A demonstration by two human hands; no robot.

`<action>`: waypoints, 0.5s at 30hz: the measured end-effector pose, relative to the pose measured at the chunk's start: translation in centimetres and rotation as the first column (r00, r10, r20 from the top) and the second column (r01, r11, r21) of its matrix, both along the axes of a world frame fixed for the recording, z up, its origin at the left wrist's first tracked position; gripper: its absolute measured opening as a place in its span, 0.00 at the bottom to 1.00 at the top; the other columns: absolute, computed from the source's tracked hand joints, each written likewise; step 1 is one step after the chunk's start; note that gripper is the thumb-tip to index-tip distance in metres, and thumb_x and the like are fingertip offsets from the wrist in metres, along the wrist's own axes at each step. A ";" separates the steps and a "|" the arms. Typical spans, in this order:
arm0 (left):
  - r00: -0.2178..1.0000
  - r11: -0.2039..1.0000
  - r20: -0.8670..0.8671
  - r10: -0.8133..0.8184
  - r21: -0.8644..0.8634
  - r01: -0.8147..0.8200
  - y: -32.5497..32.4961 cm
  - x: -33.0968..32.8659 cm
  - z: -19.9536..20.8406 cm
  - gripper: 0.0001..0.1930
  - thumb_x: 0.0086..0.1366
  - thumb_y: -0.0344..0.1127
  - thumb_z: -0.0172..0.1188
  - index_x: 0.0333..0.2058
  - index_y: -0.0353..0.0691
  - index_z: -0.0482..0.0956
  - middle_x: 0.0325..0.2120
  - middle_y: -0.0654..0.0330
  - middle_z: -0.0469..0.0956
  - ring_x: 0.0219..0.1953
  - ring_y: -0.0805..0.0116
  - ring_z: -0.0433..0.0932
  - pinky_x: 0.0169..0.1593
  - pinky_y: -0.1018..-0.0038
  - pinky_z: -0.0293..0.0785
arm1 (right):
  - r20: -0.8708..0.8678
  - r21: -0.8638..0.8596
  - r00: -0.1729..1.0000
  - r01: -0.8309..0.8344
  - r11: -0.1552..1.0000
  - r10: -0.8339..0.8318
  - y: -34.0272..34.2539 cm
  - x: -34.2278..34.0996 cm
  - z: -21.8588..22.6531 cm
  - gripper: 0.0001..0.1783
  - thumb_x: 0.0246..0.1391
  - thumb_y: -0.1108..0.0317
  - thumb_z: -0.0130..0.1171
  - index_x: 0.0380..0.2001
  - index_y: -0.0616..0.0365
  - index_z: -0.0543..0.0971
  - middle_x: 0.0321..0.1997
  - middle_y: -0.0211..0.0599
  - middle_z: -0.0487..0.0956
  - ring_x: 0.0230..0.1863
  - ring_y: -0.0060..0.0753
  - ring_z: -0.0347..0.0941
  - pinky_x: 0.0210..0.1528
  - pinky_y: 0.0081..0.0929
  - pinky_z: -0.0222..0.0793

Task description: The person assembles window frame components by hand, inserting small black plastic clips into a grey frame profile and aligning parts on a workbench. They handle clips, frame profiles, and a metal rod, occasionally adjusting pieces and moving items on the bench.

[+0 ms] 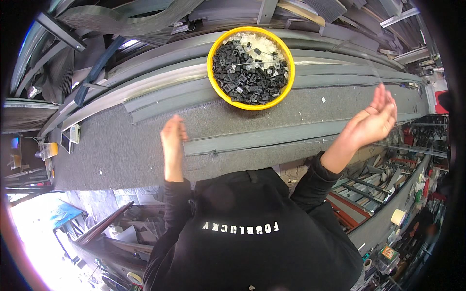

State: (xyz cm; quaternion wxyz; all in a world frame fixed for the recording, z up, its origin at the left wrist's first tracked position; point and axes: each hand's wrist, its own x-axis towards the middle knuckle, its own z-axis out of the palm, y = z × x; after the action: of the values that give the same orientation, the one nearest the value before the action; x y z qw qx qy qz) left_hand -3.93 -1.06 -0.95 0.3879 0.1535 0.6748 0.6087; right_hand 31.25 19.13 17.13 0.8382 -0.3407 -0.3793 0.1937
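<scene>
My left hand is over the bench, beside the left end of a long grey profile strip. Its fingers curl inward, slightly blurred; anything between them is too small to see. Farther right, my right hand is raised above the strip's right part, fingers bent together and smeared by motion. A faint pale streak rises from near its fingertips; I cannot tell what it is. Beyond both hands stands a round yellow basin holding many small black plastic pieces and translucent white ones.
The bench has a grey carpet-like top. Long grey profiles lie along its far side, under or behind the basin. A small white device rests at the left end. Racks of profiles stand behind me at right.
</scene>
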 end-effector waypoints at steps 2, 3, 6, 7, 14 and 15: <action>0.985 0.985 0.020 0.169 0.040 -0.169 -0.3 -2.4 1.7 0.15 0.72 0.44 0.55 0.35 0.37 0.78 0.19 0.71 0.67 0.18 0.83 0.61 0.21 0.82 0.57 | 0.125 -0.210 0.978 -0.141 0.968 0.170 0.7 -1.3 -1.2 0.10 0.67 0.69 0.51 0.41 0.68 0.74 0.39 0.47 0.79 0.38 0.43 0.82 0.46 0.38 0.82; 0.969 0.970 -0.054 0.240 0.038 -0.238 -0.4 -3.5 3.0 0.15 0.72 0.45 0.54 0.34 0.38 0.77 0.19 0.72 0.66 0.19 0.83 0.60 0.22 0.82 0.57 | 0.213 -0.378 0.919 -0.235 0.895 0.331 1.0 -2.5 -2.0 0.10 0.66 0.69 0.53 0.42 0.67 0.76 0.38 0.45 0.80 0.35 0.38 0.82 0.42 0.32 0.82; 0.992 0.954 -0.006 0.124 0.275 -0.117 -0.3 -5.2 8.0 0.17 0.74 0.46 0.50 0.34 0.39 0.77 0.20 0.71 0.66 0.20 0.81 0.62 0.25 0.82 0.59 | 0.208 -0.614 0.627 -0.514 0.599 0.751 2.0 -7.1 -4.2 0.13 0.66 0.70 0.53 0.49 0.68 0.76 0.42 0.45 0.81 0.37 0.34 0.82 0.41 0.28 0.80; 0.996 0.959 -0.060 0.060 0.281 -0.041 0.3 -4.8 9.7 0.17 0.75 0.45 0.49 0.34 0.39 0.76 0.20 0.70 0.66 0.20 0.81 0.63 0.26 0.82 0.59 | 0.235 -0.593 0.629 -0.512 0.622 0.741 2.1 -8.5 -4.7 0.18 0.66 0.69 0.53 0.54 0.69 0.73 0.43 0.47 0.81 0.38 0.34 0.81 0.41 0.26 0.79; 0.843 0.845 -0.303 -0.445 0.168 0.507 6.2 5.3 16.9 0.18 0.77 0.44 0.43 0.38 0.37 0.77 0.21 0.70 0.67 0.21 0.84 0.64 0.27 0.84 0.61 | -0.038 -0.666 -0.046 -0.744 -0.059 0.998 -3.2 -13.0 -4.8 0.16 0.67 0.63 0.53 0.52 0.60 0.75 0.48 0.31 0.80 0.35 0.20 0.76 0.35 0.20 0.71; 0.830 0.818 -0.273 -0.487 0.189 0.543 7.2 6.1 17.3 0.18 0.77 0.44 0.43 0.39 0.37 0.78 0.22 0.70 0.68 0.21 0.84 0.63 0.26 0.85 0.61 | -0.183 -0.545 -0.244 -0.781 -0.305 0.952 -4.1 -12.9 -4.8 0.16 0.68 0.63 0.52 0.53 0.60 0.75 0.42 0.31 0.80 0.33 0.20 0.75 0.34 0.19 0.71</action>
State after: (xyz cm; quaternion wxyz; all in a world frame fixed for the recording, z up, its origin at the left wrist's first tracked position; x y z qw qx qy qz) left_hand 2.13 6.14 16.37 0.4411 0.4442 0.5596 0.5431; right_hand 18.30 15.03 12.37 0.1734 -0.1399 -0.5738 0.7881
